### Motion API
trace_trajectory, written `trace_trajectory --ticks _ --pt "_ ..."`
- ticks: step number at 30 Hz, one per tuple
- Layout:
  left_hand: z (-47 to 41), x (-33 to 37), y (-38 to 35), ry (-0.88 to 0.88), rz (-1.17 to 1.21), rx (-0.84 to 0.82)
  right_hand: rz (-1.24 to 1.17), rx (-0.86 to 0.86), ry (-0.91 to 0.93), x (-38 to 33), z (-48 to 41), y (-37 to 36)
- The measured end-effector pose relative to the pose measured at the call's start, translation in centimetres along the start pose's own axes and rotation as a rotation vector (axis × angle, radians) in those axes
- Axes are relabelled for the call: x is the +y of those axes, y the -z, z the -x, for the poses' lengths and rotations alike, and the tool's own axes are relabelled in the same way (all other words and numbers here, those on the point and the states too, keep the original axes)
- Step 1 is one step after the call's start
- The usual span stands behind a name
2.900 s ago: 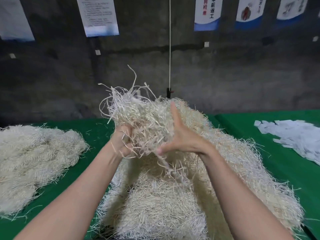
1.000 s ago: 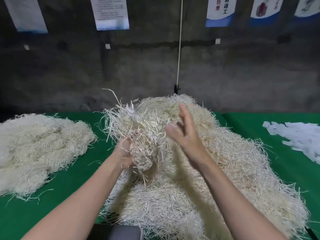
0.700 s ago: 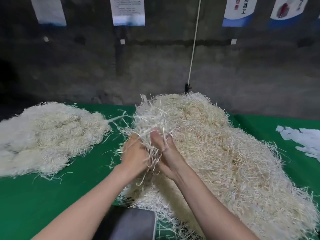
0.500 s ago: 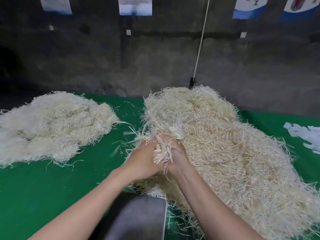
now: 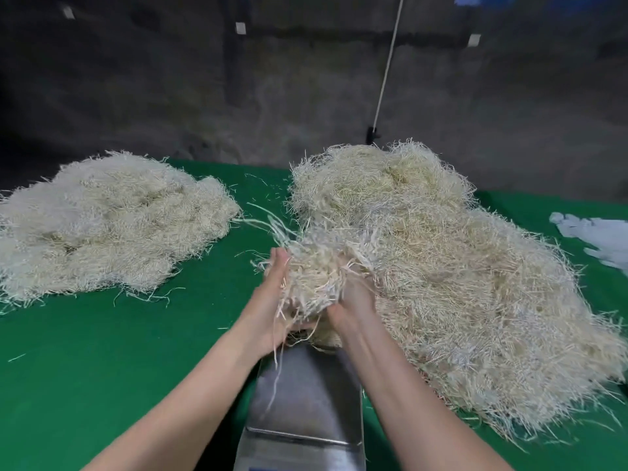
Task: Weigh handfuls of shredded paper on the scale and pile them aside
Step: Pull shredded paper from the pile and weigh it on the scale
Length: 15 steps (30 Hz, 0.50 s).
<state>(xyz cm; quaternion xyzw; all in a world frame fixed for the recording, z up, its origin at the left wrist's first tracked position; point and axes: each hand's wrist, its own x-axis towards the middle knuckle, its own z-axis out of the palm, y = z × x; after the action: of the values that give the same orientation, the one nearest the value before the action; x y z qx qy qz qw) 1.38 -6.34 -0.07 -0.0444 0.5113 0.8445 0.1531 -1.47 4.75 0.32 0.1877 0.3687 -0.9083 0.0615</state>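
The fingers (image 5: 279,263) of the left hand (image 5: 268,311) lie nearly straight and flat against the left flank of the handful of shredded paper (image 5: 319,270). The palm is turned inward, walling the paper in rather than clutching it. The right hand (image 5: 353,300) closes the other side; its fingers are buried in the strands, so how far they curl cannot be told. The 2 palms squeeze the handful into a loose bundle, probably because the strands spring apart and shed. Several dangle below the left wrist, and 1 long strand hangs down over the steel.

The bundle is held just above the far end of the scale (image 5: 306,402), whose steel pan sits at the near edge of the desk (image 5: 102,368), under the forearms. No paper lies on the visible part of the pan, so I judge the step to be lowering the handful for weighing.

The source pile (image 5: 458,266) fills the right half of the desk, just beside the scale, so a grab needs only a short reach. The other pile (image 5: 102,219), likely the weighed paper, lies toward the far left corner. It is well apart from both, which would keep it from mixing back. Pale paper scraps (image 5: 598,232) sit at the right edge.
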Motion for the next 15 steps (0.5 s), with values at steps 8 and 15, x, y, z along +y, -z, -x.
trace_trajectory --ticks 8,15 --pt "-0.8 -2.5 1.5 0.049 0.06 0.123 0.42 0.113 0.08 6.5 0.0 2.1" --pt "-2.0 0.6 1.1 -0.047 -0.178 0.188 0.701 -0.262 0.145 4.1 0.1 2.9"
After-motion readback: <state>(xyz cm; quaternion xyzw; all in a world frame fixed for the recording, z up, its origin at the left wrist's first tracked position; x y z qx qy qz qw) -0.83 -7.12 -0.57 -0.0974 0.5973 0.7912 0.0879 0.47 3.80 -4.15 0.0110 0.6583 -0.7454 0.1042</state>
